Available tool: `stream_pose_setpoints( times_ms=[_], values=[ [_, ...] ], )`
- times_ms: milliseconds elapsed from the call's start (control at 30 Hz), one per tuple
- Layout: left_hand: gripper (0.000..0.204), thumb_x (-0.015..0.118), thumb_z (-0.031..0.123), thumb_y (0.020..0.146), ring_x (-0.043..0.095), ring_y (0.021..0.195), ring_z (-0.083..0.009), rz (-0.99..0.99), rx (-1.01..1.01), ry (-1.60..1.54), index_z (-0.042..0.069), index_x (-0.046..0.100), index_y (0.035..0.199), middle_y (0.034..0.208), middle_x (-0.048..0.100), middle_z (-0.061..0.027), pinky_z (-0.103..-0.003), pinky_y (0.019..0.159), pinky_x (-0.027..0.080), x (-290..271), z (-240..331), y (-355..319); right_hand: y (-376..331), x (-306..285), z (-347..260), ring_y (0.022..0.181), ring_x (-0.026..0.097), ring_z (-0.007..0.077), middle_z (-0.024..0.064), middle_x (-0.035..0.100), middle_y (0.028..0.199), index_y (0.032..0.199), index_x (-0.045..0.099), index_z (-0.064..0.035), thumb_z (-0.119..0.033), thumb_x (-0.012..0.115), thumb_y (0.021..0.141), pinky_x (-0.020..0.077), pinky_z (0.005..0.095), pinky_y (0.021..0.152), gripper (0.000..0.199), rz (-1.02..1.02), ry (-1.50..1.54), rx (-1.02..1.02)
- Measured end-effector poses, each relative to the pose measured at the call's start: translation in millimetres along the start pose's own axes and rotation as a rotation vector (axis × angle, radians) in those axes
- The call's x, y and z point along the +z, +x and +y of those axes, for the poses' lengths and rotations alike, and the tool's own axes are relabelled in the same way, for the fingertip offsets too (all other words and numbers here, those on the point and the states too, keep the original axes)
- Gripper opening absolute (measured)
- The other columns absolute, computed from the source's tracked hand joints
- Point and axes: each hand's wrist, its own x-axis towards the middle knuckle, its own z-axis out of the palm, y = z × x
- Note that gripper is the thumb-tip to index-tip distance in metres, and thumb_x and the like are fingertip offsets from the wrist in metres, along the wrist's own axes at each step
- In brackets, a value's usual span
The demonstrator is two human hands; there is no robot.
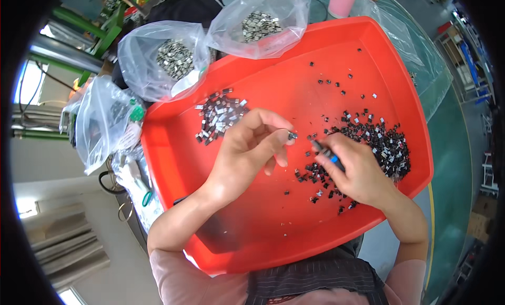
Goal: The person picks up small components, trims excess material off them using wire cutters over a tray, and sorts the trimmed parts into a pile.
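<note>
A shallow red tray rests on the person's lap in a workshop, with clear plastic bags of silvery parts along its far rim. The left hand pinches one small dark metal part between thumb and forefinger above the tray's middle. The right hand, fingers closed on a dark, blue-marked tool, rests beside a heap of dark parts.

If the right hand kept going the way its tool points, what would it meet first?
Probably the small metal part pinched in the left hand; the right hand aims its dark tool up-left at it, though the depth is unclear.
</note>
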Motion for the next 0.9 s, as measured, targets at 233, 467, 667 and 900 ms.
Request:
stream_pose_setpoints(
  times_ms=[233,467,667,900],
  values=[
    [0.007,0.044,0.002,0.094,0.064,0.059,-0.0197,0.006,-0.021,-0.256,0.002,0.045,0.101,0.083,0.061,-0.0106,-0.024,0.044,0.048,7,3,-8,6,7,-11,0.075,0.06,0.0322,0.0137,0.058,0.087,0.101,0.052,-0.0001,-0.012,0.062,0.087,0.0471,0.0411,0.063,0.021,-0.076,0.117,0.107],
    [0.009,0.046,-0.002,0.094,0.067,0.066,-0.0217,-0.018,0.079,-0.239,0.003,0.045,0.101,0.092,0.065,-0.0149,-0.026,0.049,0.052,15,-8,-8,5,12,-15,0.082,0.059,0.0326,0.0147,0.056,0.095,0.108,0.05,-0.0006,-0.012,0.059,0.089,0.0478,0.0406,0.068,0.024,-0.094,0.196,0.076],
    [0.014,0.047,-0.007,0.092,0.063,0.079,-0.0156,-0.01,0.277,-0.119,0.003,0.046,0.102,0.1,0.056,-0.0134,-0.024,0.057,0.052,17,-18,-11,3,13,-13,0.085,0.058,0.0325,0.0156,0.055,0.095,0.109,0.048,-0.0003,-0.011,0.06,0.088,0.0468,0.0408,0.069,0.026,-0.061,0.233,0.064],
    [0.014,0.051,-0.003,0.094,0.066,0.08,-0.0126,-0.053,0.193,-0.113,0.002,0.048,0.106,0.095,0.065,-0.0087,-0.021,0.062,0.051,15,-10,-10,4,12,-13,0.083,0.058,0.032,0.0148,0.055,0.092,0.111,0.049,0.0001,-0.014,0.059,0.089,0.0474,0.0403,0.068,0.027,-0.09,0.236,0.078]
  ],
)
